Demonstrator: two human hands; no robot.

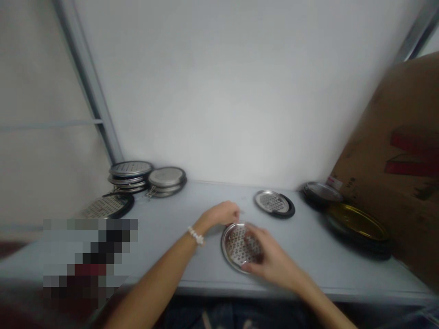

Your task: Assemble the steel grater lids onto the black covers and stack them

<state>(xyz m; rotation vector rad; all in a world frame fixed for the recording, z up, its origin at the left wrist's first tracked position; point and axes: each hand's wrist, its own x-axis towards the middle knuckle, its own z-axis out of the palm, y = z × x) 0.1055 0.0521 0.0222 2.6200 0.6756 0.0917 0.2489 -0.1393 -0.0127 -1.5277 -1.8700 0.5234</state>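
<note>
A round metal grater (236, 246) with a perforated face lies near the front of the table, in the middle of the view. My right hand (270, 258) grips it along its right side, thumb at the lower rim and fingers over the upper right. Just beyond its upper left rim, my left hand (224, 213) is closed, and whatever its fingers hold is hidden. Farther back to the right, another round grater (272, 202) sits in a dark curved rim piece (288, 206), apart from both hands.
Stacked round graters with dark rims (132, 170) (167, 177) stand at the back left, with another perforated grater (106, 206) before them. To the right are a dark-rimmed round piece (322, 192), a gold-coloured disc (358, 221) and a large cardboard box (408, 173). A white wall (233, 91) rises behind.
</note>
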